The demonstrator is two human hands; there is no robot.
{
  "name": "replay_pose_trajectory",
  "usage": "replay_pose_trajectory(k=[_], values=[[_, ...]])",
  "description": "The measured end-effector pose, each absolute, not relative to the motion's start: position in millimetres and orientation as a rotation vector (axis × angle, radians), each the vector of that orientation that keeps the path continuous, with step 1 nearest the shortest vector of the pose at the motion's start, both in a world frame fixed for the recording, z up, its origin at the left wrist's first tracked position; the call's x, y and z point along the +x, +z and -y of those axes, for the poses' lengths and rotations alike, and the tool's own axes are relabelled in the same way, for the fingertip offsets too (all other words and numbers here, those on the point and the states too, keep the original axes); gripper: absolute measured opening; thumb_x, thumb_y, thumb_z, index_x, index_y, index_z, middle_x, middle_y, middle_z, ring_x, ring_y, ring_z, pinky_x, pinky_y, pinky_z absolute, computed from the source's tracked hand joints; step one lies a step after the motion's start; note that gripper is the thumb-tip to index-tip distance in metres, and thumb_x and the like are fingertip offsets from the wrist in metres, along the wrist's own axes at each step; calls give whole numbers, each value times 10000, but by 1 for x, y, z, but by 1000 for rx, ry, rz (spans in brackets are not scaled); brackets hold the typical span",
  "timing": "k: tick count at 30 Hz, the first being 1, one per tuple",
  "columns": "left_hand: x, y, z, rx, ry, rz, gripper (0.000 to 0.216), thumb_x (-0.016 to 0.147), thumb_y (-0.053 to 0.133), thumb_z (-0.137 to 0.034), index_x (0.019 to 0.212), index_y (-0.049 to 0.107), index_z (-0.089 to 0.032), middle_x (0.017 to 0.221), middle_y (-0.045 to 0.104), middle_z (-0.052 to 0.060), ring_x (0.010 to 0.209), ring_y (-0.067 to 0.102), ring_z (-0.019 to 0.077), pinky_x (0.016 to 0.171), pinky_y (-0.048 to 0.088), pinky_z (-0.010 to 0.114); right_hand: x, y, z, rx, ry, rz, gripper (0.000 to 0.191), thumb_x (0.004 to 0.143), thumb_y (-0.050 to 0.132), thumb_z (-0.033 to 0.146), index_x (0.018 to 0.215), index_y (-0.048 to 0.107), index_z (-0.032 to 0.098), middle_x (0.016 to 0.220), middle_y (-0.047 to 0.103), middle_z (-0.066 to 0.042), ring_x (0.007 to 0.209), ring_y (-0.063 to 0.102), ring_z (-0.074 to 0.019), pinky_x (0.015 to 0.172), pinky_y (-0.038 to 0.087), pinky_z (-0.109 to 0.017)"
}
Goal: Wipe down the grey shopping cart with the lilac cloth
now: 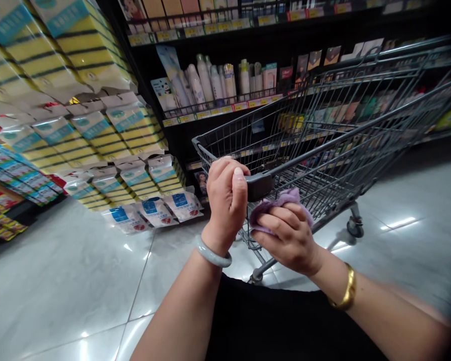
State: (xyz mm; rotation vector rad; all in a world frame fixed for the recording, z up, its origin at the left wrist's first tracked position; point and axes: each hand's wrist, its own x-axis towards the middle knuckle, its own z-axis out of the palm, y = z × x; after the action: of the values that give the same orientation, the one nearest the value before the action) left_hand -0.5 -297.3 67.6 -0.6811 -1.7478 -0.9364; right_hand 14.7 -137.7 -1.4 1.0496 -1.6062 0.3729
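My left hand is wrapped round the handle of a grey wire shopping cart, with the thumb on top. A pale bangle circles that wrist. Just right of it, my right hand is closed on a crumpled purple cloth, held against the cart's near end below the handle. The cloth's lower part is hidden by the fingers. A gold bracelet is on my right wrist. The cart stretches away to the upper right.
Packs of yellow sponges hang at the left, with white bags under them. Beyond the cart is a black shelf holding bottles and boxes. Two cart wheels show on the grey tiled floor.
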Motion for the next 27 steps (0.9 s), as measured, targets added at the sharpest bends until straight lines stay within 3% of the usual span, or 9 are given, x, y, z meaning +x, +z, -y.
replay_pose_trajectory(k=[7, 14, 20, 27], values=[[-1, 67, 297, -685, -917, 1755, 338, 1051, 348, -294, 806, 569, -222, 829, 598, 23, 896, 556, 173, 959, 456, 377, 3, 15, 116, 804, 505, 1623, 181, 800, 704, 98, 892, 708, 254, 1027, 658, -31, 1024, 593, -203, 914, 480, -400], [0, 66, 295, -641, -931, 1735, 335, 1050, 350, -303, 811, 570, -223, 833, 596, 25, 898, 560, 176, 961, 459, 380, 23, -9, 143, 1199, 338, 1622, 87, 849, 708, 212, 870, 709, 297, 1111, 701, 49, 1029, 590, -151, 907, 454, -357], [-1, 66, 297, -708, -951, 1733, 327, 1063, 338, -287, 855, 581, -220, 874, 590, 22, 932, 563, 166, 989, 444, 383, 14, 0, 131, 979, 451, 1653, 156, 811, 704, 121, 880, 714, 260, 1032, 691, -22, 1019, 580, -189, 920, 456, -384], [0, 67, 299, -715, -927, 1745, 348, 1065, 321, -282, 831, 569, -218, 850, 581, 23, 909, 558, 161, 997, 443, 394, 20, -7, 143, 1166, 377, 1605, 100, 838, 691, 172, 873, 725, 259, 1076, 717, 8, 1009, 587, -167, 910, 436, -371]])
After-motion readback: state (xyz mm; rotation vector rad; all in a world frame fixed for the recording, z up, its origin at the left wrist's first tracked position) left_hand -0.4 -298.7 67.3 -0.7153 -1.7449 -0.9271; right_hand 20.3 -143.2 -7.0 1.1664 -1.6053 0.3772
